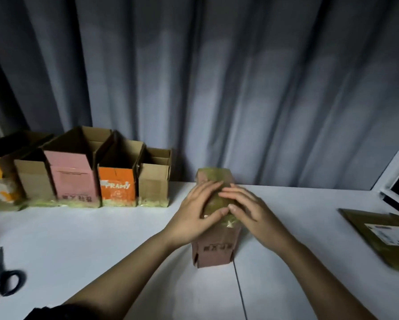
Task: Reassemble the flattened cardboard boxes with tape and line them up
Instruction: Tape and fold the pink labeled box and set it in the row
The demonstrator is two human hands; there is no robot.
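Bare table [101,239] lies between box row [78,179], scissors [2,280] and pink box [214,250].

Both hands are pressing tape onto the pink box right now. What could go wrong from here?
The tape looks wrinkled under the left hand and right hand; it may not hold. The pink box stands tall, so hard pressing could tip it. Sliding it to the row of boxes might knock them askew.

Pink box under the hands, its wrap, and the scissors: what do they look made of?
Pink box: cardboard, matte, with creased flap edges and printed text. Wrap: seemingly clear, yellowish plastic tape, glossy and wrinkled over the top; both hands press it flat. Scissors: dark handles, probably plastic; too blurred to judge the blades.
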